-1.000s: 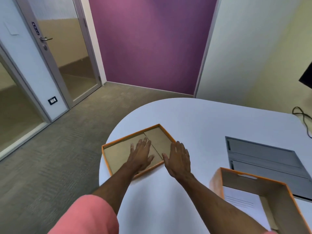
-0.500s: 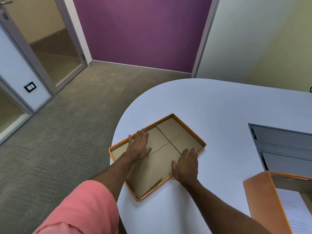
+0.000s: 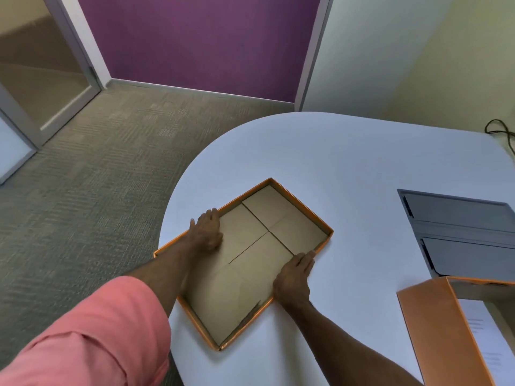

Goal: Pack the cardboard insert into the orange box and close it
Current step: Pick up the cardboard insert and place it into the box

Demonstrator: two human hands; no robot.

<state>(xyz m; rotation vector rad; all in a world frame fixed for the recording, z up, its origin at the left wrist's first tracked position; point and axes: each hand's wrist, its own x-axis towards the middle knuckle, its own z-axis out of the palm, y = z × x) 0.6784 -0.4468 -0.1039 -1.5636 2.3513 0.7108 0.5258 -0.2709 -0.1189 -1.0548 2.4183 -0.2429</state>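
Observation:
A shallow orange box (image 3: 301, 203) lies open on the white table (image 3: 348, 157), turned diagonally near the rounded left edge. A brown cardboard insert (image 3: 250, 277) with crossing seams lies flat inside it and covers the floor. My left hand (image 3: 206, 232) rests on the box's far-left wall, with the fingers curled over the rim. My right hand (image 3: 294, 277) lies along the near-right wall, fingertips close to the right corner. Both forearms cross the near part of the box.
A second, deeper orange box (image 3: 426, 330) stands open at the lower right with a printed sheet (image 3: 482, 338) inside. A grey flat panel (image 3: 459, 232) lies at the right. A black cable (image 3: 500, 130) hangs past the far right edge. Carpet lies beyond the table's left edge.
Both hands have slid off the middle of the insert and out to the box's two long walls. The view has tilted down, so the box looks nearer.

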